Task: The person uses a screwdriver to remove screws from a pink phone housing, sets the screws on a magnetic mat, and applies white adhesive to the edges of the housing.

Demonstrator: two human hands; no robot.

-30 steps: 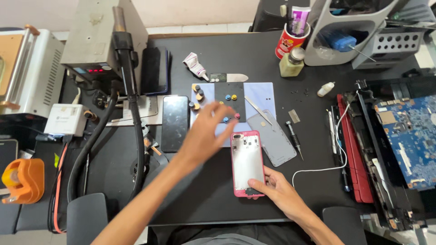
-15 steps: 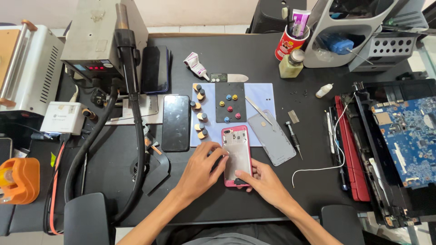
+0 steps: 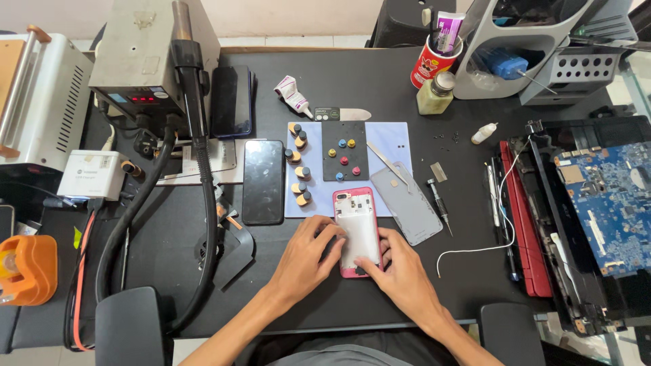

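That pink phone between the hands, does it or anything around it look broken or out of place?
The pink phone lies face down with its back off and pale insides showing, both hands on it. A grey back cover lies loose and askew beside it. At right, a laptop sits opened, blue circuit board exposed.

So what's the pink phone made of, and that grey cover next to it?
The pink phone, which both hands touch, looks like plastic: a glossy pink rim around a pale, whitish inner face. That face could be film or bare frame; it is hard to tell. The grey cover looks like thin plastic or painted metal, smooth with a dull sheen, lying flat on the black mat.
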